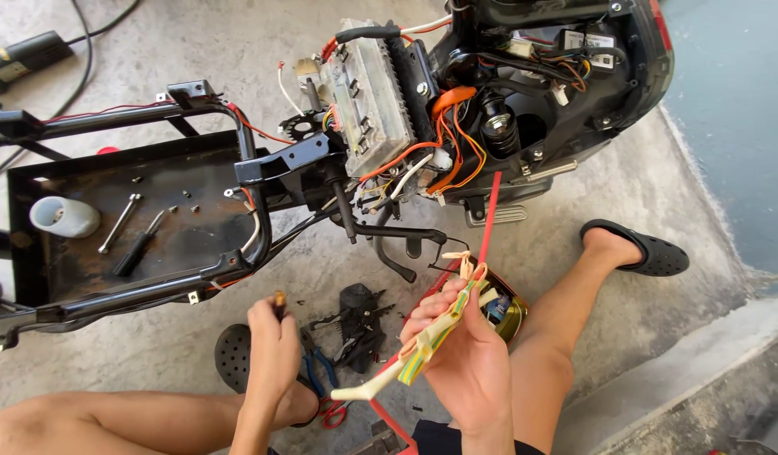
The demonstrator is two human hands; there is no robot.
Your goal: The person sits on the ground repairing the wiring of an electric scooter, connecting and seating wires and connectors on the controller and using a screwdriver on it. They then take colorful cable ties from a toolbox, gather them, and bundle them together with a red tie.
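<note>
My right hand point(465, 358) grips a bundle of flat tubing strips point(423, 345) in yellow, green, orange and cream, their ends fanning out past my fingers. A long thin red strip point(488, 215) rises from behind that hand toward the vehicle. My left hand point(273, 345) is closed around a small tool with a brownish tip point(280, 298) poking out at the top. Both hands hover over the concrete floor between my bare knees. In front stands a stripped scooter frame point(237, 160) with a silver finned controller box point(368, 93) and loose orange wires point(452, 118).
A black metal tray point(35, 253) on the frame holds a white cup point(62, 216), a wrench point(119, 223) and a screwdriver point(140, 248). Blue-handled pliers point(320, 371) and black parts point(359, 324) lie on the floor. A round tin point(509, 313) sits by my right leg. A power tool point(22, 59) lies far left.
</note>
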